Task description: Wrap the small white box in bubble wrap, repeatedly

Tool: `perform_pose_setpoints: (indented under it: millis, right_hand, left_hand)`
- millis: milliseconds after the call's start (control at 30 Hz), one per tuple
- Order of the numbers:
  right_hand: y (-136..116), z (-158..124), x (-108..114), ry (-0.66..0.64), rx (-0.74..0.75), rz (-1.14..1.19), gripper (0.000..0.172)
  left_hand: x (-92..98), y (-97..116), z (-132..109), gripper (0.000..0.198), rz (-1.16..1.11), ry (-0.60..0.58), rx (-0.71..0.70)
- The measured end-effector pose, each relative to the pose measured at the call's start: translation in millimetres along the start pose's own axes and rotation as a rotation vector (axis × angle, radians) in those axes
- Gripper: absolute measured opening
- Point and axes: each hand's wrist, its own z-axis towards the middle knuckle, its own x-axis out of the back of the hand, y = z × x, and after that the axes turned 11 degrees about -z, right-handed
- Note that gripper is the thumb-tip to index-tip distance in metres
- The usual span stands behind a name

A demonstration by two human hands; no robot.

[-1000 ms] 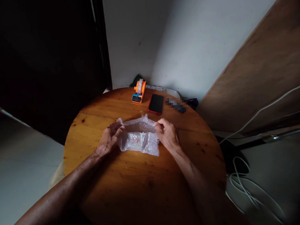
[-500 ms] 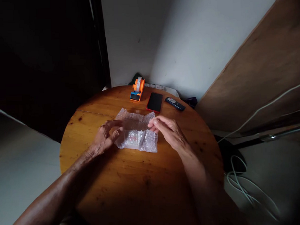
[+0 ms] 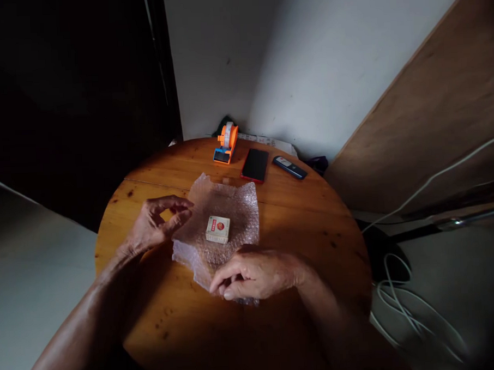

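A sheet of clear bubble wrap (image 3: 240, 207) lies spread on the round wooden table (image 3: 297, 221). On its middle sits a small cream-coloured box (image 3: 218, 230) with red print and a round red mark on top. My left hand (image 3: 162, 221) hovers by the sheet's left edge, thumb and forefinger curved with a small gap between them, holding nothing. At the near edge, my right hand (image 3: 251, 273) has its fingers curled onto the bubble wrap, covering part of it; the exact grip is partly hidden.
An orange and blue tape dispenser (image 3: 226, 144) stands at the table's back. Right of it lie a red-edged phone (image 3: 255, 165) and a dark handheld device (image 3: 289, 167). A wall (image 3: 233, 54) rises behind. White cable (image 3: 403, 303) coils on the floor at right.
The bubble wrap's folded flap has been opened toward me, uncovering the box. My right hand moved down to the near edge; my left hand shifted slightly left, off the sheet.
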Motion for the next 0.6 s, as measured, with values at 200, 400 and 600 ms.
perform_pose_setpoints:
  millis: [200,400,600]
  right_hand:
    - [8.5,-12.1,16.1,0.7,-0.136,0.021,0.013]
    - [22.4,13.0,1.2,0.788,-0.293,-0.388,0.058]
    - [28.8,-11.5,20.3,0.804,-0.447,-0.377,0.032]
  left_hand:
    - [1.5,-17.4,-1.0,0.03,0.25,-0.345,0.062]
    - [-7.6,-22.4,0.3,0.052,0.333,-0.367,-0.225]
    - [-19.2,-31.7,-1.6,0.089,0.498,-0.506,-0.221]
